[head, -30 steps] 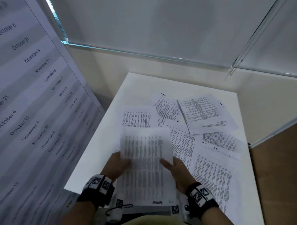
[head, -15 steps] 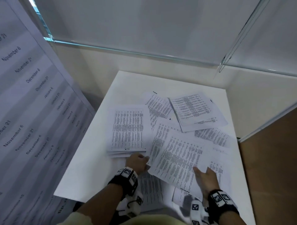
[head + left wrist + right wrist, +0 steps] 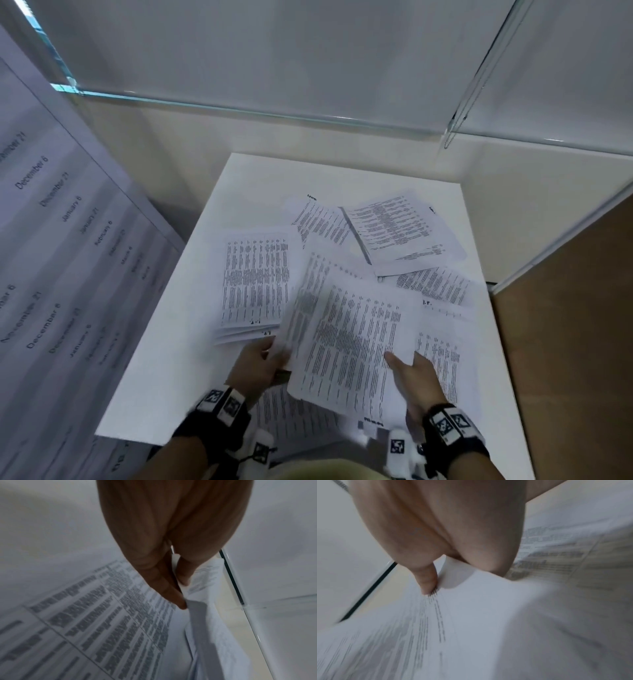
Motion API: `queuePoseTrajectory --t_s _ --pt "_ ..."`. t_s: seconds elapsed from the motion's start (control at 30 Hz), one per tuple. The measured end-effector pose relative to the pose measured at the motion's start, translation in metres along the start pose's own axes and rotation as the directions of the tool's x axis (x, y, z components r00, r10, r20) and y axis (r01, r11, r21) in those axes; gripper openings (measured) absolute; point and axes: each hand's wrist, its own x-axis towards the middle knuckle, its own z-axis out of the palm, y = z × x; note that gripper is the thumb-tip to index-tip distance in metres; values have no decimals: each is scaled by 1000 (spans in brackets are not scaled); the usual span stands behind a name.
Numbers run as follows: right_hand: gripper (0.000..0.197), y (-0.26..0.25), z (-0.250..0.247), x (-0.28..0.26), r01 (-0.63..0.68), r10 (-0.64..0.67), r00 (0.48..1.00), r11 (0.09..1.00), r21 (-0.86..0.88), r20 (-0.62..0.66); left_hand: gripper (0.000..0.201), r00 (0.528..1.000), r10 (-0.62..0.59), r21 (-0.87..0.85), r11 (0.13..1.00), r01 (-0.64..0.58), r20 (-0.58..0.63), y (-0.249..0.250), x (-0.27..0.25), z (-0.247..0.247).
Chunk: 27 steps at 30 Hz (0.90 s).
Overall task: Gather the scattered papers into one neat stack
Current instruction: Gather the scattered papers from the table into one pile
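Printed sheets lie scattered on a white table (image 3: 246, 178). A loose stack of papers (image 3: 255, 281) lies at the left. Just right of it, a few held sheets (image 3: 349, 342) are raised and tilted. My left hand (image 3: 270, 356) pinches their left edge; the left wrist view shows the thumb and fingers (image 3: 164, 585) clamped on the paper edge (image 3: 197, 609). My right hand (image 3: 407, 368) holds their right edge, its thumb (image 3: 428, 580) pressed on top of the sheet (image 3: 471, 615). More sheets lie at the back (image 3: 400, 229) and right (image 3: 445, 359).
A tall printed board of dates (image 3: 51, 257) leans close along the table's left side. A glass partition (image 3: 239, 106) and wall rise behind. Brown floor (image 3: 565, 342) lies past the right edge. One sheet (image 3: 291, 414) lies near the front edge.
The sheet held before me one second ago now lies on the left stack. Both hands moved to the middle sheets, took hold of them and lifted them leftward.
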Motion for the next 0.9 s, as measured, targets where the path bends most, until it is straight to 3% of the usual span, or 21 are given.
queuePoseTrajectory --t_s 0.07,0.13,0.2,0.3,0.37,0.43,0.5,0.57,0.63,0.73,0.8,0.9 --pt "25 -8 8 -3 -12 8 999 997 72 43 21 999 -6 -50 999 8 32 -2 -13 -15" --pt "40 -16 14 -3 -14 5 997 994 108 76 24 998 -35 -48 998 38 54 -7 -20 -26" --pt "42 -21 18 -3 22 -31 994 996 83 108 25 994 -54 -26 998 56 96 -12 -25 -31" --pt "48 -20 18 1 35 -51 983 995 93 174 19 982 -76 56 996 68 170 -12 -26 -32" --pt "47 -21 14 2 45 -51 988 998 41 149 20 981 -99 150 986 74 164 -15 -23 -33" --pt "40 -15 2 7 53 -54 995 998 14 84 18 997 -43 391 920 13 69 -20 -18 -37" --pt "56 -6 -19 12 52 -53 998 997 -53 -25 18 990 97 682 732 0 -104 -28 -14 -43" --pt "65 3 -44 13 32 -40 993 996 -80 -112 26 944 194 757 648 80 -266 -37 -13 -52" --pt "53 4 -64 6 13 -43 976 990 -137 -214 44 921 181 761 628 161 -344 -45 -11 -59" --pt "69 11 -87 1 -46 -43 922 975 -218 -385 68 922 110 775 583 243 -372 -50 -6 -59" --pt "75 14 -93 1 -73 -48 871 972 -224 -489 72 940 105 801 559 213 -324 -50 -4 -51" --pt "80 17 -91 3 -149 -119 797 911 -384 -593 73 951 77 806 554 208 -298 -45 -3 -37"
